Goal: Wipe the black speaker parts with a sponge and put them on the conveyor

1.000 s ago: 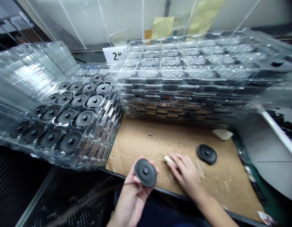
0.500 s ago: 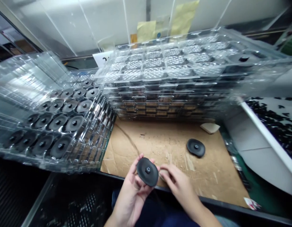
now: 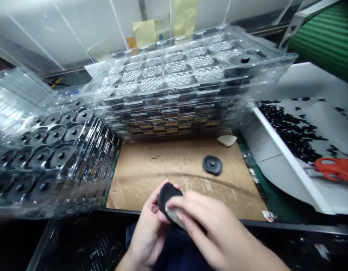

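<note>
My left hand [image 3: 151, 226] holds a black oval disc [image 3: 166, 194] by its edge, tilted, above the front edge of the cardboard. Pinched in the fingers of my right hand [image 3: 210, 222] is a pale pad [image 3: 175, 217], pressed against the face of that disc. The fingers cover the disc's centre. Another black disc [image 3: 212, 165] lies on the cardboard [image 3: 151, 162], its small central stud upward. Behind it sits a whitish folded piece [image 3: 227, 140].
Stacked clear trays [image 3: 174, 98] stand behind the cardboard. At the left, more trays [image 3: 61, 154] hold several black discs. A white bin [image 3: 286, 162] on the right contains small black parts and red-handled scissors [image 3: 334, 169]. A green ribbed roll [image 3: 326, 41] is at upper right.
My right hand has moved left and onto the disc, bringing the pale pad against its face. The disc has tilted in my left hand. The view has swung right, showing the scissors.
</note>
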Demonstrator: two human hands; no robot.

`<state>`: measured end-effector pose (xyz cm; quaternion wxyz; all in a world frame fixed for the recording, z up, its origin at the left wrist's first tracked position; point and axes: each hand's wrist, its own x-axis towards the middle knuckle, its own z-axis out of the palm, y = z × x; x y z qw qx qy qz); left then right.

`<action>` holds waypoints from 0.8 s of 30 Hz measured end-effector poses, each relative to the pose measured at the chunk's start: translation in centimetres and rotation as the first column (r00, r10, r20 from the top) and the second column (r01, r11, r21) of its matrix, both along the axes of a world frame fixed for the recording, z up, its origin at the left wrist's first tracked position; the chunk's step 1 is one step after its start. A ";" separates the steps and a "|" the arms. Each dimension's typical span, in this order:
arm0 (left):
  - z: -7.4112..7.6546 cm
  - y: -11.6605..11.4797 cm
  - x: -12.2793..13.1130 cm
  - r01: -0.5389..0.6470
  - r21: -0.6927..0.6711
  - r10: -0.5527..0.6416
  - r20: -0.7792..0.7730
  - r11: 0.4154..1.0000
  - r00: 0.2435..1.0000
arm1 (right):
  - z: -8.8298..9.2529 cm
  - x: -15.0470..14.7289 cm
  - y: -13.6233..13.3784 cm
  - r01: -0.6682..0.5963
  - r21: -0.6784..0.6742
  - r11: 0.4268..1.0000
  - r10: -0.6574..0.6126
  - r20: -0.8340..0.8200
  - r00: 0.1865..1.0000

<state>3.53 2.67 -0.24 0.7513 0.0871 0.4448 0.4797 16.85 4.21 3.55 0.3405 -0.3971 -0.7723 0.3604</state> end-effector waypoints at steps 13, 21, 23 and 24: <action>1.3 0.0 0.0 0.084 0.009 -0.085 0.038 0.996 0.996 | 0.0 0.0 -0.8 0.228 0.202 0.952 -0.217 -0.075 0.973; 1.5 0.8 -0.2 0.099 0.059 -0.105 0.108 0.993 0.989 | 0.4 -0.1 -0.8 0.159 0.152 0.976 -0.158 -0.018 0.987; 2.1 0.8 0.0 0.122 0.044 -0.126 0.105 0.992 0.986 | 0.5 0.1 -0.9 0.159 0.271 0.949 -0.153 -0.044 0.987; 2.5 0.8 0.0 0.125 0.023 -0.127 0.096 0.992 0.987 | 0.5 0.5 -1.1 0.108 0.274 0.956 -0.103 -0.033 0.994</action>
